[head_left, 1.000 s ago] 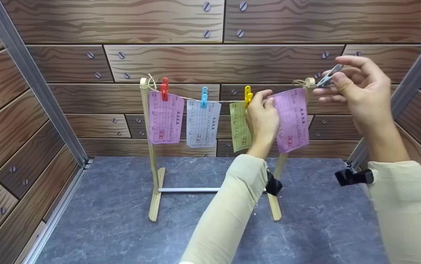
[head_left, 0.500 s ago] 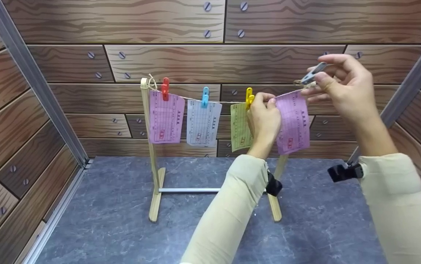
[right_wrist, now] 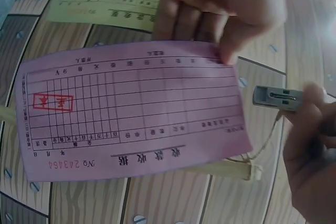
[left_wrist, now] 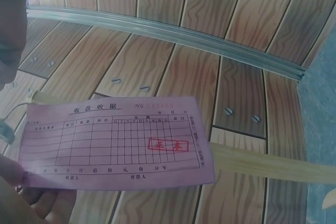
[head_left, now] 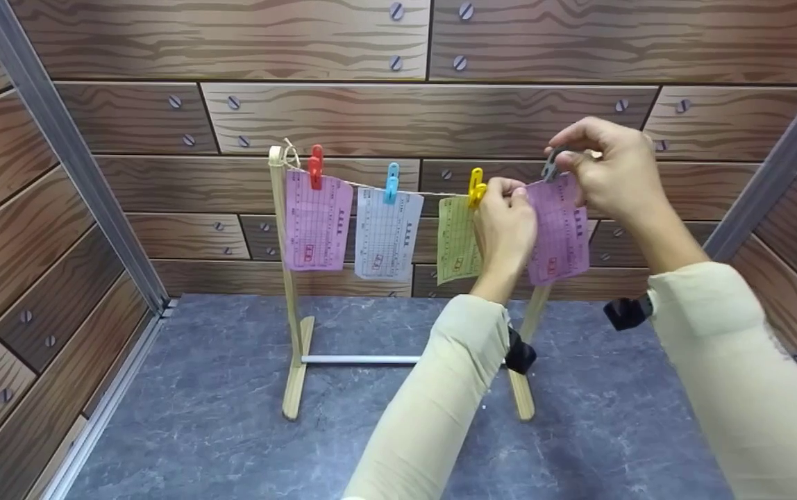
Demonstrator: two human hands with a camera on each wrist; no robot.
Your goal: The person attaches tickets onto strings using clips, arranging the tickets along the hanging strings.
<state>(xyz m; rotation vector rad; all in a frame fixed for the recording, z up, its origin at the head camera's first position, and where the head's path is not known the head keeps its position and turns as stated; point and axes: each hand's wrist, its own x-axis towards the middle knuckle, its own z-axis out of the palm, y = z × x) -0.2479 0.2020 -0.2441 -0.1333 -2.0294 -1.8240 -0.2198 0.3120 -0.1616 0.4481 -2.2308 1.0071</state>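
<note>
My left hand [head_left: 507, 226] pinches the upper left corner of a pink receipt slip [head_left: 557, 232] at the string's right end. The slip's printed grid and red stamp show plainly in the left wrist view. My right hand [head_left: 610, 167] pinches a grey clothespin [head_left: 550, 167] between thumb and fingers, right at the slip's top edge. In the right wrist view the clothespin [right_wrist: 275, 98] stands just beyond that edge, near the string. Left of my left hand, a yellow clothespin [head_left: 476, 187] holds a yellow-green slip [head_left: 457, 239], partly hidden by the hand.
Further left on the string hang a white slip [head_left: 386, 236] under a blue clothespin [head_left: 391, 183] and another pink slip [head_left: 316, 222] under a red clothespin [head_left: 316, 167]. Wooden posts [head_left: 291, 298] with a white crossbar [head_left: 360, 360] carry the string. Wood-patterned panels surround the grey tabletop [head_left: 218, 430].
My right hand has moved left and slightly down with the grey clothespin, from beside the right post to the pink slip's top edge. My left hand stays nearly still, holding the slip's corner.
</note>
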